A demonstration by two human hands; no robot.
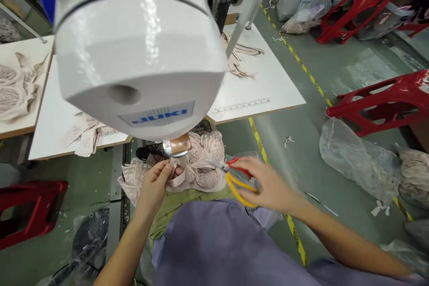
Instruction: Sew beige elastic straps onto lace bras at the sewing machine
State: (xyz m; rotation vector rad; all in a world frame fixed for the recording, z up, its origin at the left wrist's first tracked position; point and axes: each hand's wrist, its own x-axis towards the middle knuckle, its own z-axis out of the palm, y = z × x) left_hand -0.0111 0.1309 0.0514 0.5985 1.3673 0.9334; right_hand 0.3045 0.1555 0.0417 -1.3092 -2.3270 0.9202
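Observation:
A white JUKI sewing machine head [140,49] fills the upper middle of the view. Under it lies a beige lace bra [204,161], draped over my lap. My left hand [157,183] pinches a beige strap [177,180] of that bra just below the machine's metal end. My right hand [268,185] is closed on small thread snips with red and yellow handles [236,181], their tip pointing left at the lace.
White work tables [261,89] carry more beige fabric pieces [239,60]. Red plastic stools [382,103] stand on the grey floor to the right and left [30,210]. Clear plastic bags [355,156] lie near a yellow floor line [295,56].

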